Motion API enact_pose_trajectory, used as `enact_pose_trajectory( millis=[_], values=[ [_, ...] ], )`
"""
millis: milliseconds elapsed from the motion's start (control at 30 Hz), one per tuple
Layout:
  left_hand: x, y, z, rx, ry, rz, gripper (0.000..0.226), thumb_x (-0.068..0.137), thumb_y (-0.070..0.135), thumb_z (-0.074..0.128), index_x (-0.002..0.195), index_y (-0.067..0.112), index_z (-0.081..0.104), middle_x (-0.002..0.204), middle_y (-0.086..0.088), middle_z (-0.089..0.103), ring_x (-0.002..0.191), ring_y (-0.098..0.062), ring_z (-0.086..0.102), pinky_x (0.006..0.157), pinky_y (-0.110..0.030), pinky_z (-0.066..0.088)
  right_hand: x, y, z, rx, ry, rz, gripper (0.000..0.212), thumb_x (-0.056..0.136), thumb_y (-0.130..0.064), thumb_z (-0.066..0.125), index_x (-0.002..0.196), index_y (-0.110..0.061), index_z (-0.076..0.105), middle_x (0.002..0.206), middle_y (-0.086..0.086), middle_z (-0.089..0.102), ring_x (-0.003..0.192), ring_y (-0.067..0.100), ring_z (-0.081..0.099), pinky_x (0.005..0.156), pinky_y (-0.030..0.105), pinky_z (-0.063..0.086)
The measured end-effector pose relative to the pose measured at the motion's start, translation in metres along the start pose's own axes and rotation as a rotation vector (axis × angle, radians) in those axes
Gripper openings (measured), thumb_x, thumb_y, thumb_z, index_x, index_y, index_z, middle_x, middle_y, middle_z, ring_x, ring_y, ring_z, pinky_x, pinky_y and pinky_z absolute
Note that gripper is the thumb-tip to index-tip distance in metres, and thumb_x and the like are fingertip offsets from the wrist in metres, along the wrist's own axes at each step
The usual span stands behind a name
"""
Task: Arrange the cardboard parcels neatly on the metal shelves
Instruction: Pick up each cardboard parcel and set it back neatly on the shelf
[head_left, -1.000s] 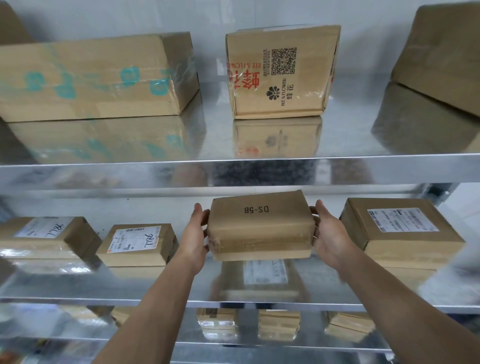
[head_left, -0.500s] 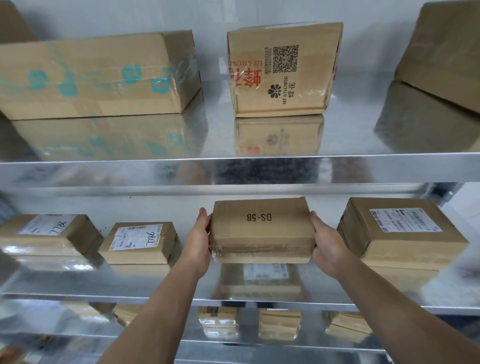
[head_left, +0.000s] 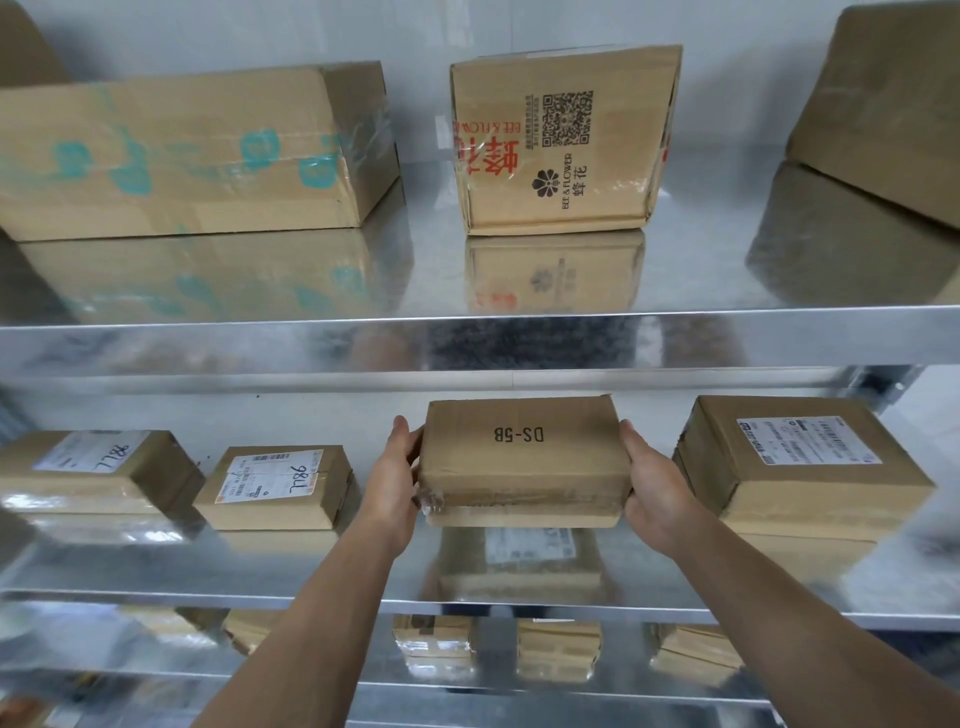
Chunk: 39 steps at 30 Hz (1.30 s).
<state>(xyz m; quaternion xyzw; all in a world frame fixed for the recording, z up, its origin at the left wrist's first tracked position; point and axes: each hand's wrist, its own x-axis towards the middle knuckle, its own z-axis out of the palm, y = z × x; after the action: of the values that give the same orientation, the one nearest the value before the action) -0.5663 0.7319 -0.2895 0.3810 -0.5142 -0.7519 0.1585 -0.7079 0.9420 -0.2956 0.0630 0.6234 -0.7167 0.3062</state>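
A small cardboard parcel printed "DS-5B" (head_left: 522, 457) is on the middle metal shelf (head_left: 156, 582), level, with its bottom edge meeting its own reflection. My left hand (head_left: 389, 483) grips its left end and my right hand (head_left: 654, 488) grips its right end. It lies in the gap between a labelled parcel marked "98LL" (head_left: 275, 486) on the left and a larger labelled parcel (head_left: 800, 462) on the right, touching neither.
Another labelled parcel (head_left: 88, 470) lies at the far left of the middle shelf. The upper shelf holds a long box with teal tape (head_left: 182, 156), a "Bee & Flower" box (head_left: 561, 145) and a tilted box (head_left: 893, 104). Several small parcels (head_left: 434, 644) sit on the lower shelf.
Both hands have carried the DS-5B parcel down and further back into the shelf; the gap between it and its reflection has closed.
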Motion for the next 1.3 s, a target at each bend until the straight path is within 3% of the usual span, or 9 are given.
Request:
enact_pose_trajectory(
  millis=[100,267,500,667,833,933,1067,1200,1300],
  values=[
    [-0.001,0.005,-0.005,0.031,0.019,0.033,0.049,0.105,0.062,0.030,0.108,0.037,0.072,0.119,0.012,0.072,0.121,-0.017,0.060,0.112,-0.055,0.041,0.000,-0.001,-0.003,0.020,-0.029,-0.023,0.031,0.106,-0.042,0.052,0.115,-0.020,0.072,0.105,0.001,0.079,0.102,0.020,0.071,0.082,0.040,0.055],
    [-0.004,0.018,-0.010,0.021,0.011,0.100,0.053,0.106,0.058,0.031,0.114,0.028,0.074,0.117,0.014,0.073,0.120,-0.015,0.060,0.105,-0.056,0.045,0.011,0.003,-0.009,0.030,-0.036,-0.014,0.028,0.107,-0.027,0.052,0.125,-0.013,0.067,0.119,0.009,0.073,0.112,0.027,0.067,0.102,0.048,0.052],
    [0.004,0.028,-0.019,-0.160,0.086,0.108,0.031,0.107,0.027,0.049,0.117,0.003,0.065,0.117,-0.007,0.063,0.102,-0.025,0.065,0.085,-0.040,0.051,0.013,0.010,-0.016,0.037,0.069,0.051,0.024,0.108,-0.021,0.045,0.110,-0.007,0.064,0.101,0.013,0.070,0.086,0.029,0.065,0.071,0.042,0.052],
    [-0.002,0.022,-0.008,-0.159,-0.024,0.089,0.025,0.100,0.004,0.051,0.096,-0.001,0.076,0.093,-0.012,0.074,0.087,-0.023,0.065,0.083,-0.035,0.050,0.019,0.026,-0.014,-0.133,0.082,0.052,0.037,0.109,-0.028,0.039,0.115,-0.015,0.073,0.106,0.010,0.077,0.102,0.031,0.070,0.087,0.046,0.056],
    [-0.013,0.005,0.002,-0.051,-0.170,0.038,0.033,0.103,0.006,0.042,0.098,0.011,0.074,0.097,-0.017,0.067,0.080,-0.025,0.057,0.077,-0.037,0.057,0.009,0.032,-0.004,-0.308,0.082,0.066,0.040,0.107,-0.018,0.030,0.127,-0.020,0.064,0.121,0.004,0.069,0.114,0.026,0.062,0.098,0.046,0.052],
    [-0.017,-0.007,0.008,-0.014,-0.213,-0.005,0.032,0.104,0.013,0.040,0.109,0.013,0.072,0.110,-0.014,0.073,0.100,-0.032,0.064,0.083,-0.047,0.059,0.006,0.034,0.001,-0.346,0.067,0.074,0.038,0.106,-0.020,0.028,0.125,-0.021,0.061,0.118,0.003,0.067,0.111,0.025,0.061,0.104,0.052,0.050],
    [-0.018,-0.015,0.016,-0.015,-0.266,-0.066,0.039,0.105,0.028,0.040,0.132,0.014,0.065,0.133,-0.016,0.066,0.114,-0.032,0.060,0.097,-0.056,0.055,0.005,0.040,0.007,-0.385,0.040,0.041,0.040,0.105,-0.047,0.031,0.119,-0.027,0.062,0.114,0.006,0.070,0.103,0.025,0.067,0.097,0.051,0.055],
    [-0.022,-0.012,0.024,0.009,-0.274,-0.083,0.040,0.106,0.035,0.040,0.130,0.020,0.068,0.129,-0.012,0.068,0.113,-0.030,0.064,0.091,-0.051,0.058,0.011,0.052,0.008,-0.280,-0.015,0.072,0.057,0.097,-0.073,0.028,0.126,-0.041,0.065,0.117,0.000,0.075,0.107,0.024,0.071,0.095,0.048,0.057],
    [-0.023,-0.010,0.027,0.043,-0.277,-0.116,0.040,0.104,0.044,0.043,0.125,0.022,0.070,0.125,-0.010,0.069,0.115,-0.032,0.063,0.089,-0.052,0.057,-0.007,0.042,0.016,-0.268,-0.033,0.152,0.059,0.104,-0.068,0.027,0.120,-0.031,0.070,0.105,0.002,0.077,0.093,0.021,0.071,0.068,0.035,0.056]
  ],
)
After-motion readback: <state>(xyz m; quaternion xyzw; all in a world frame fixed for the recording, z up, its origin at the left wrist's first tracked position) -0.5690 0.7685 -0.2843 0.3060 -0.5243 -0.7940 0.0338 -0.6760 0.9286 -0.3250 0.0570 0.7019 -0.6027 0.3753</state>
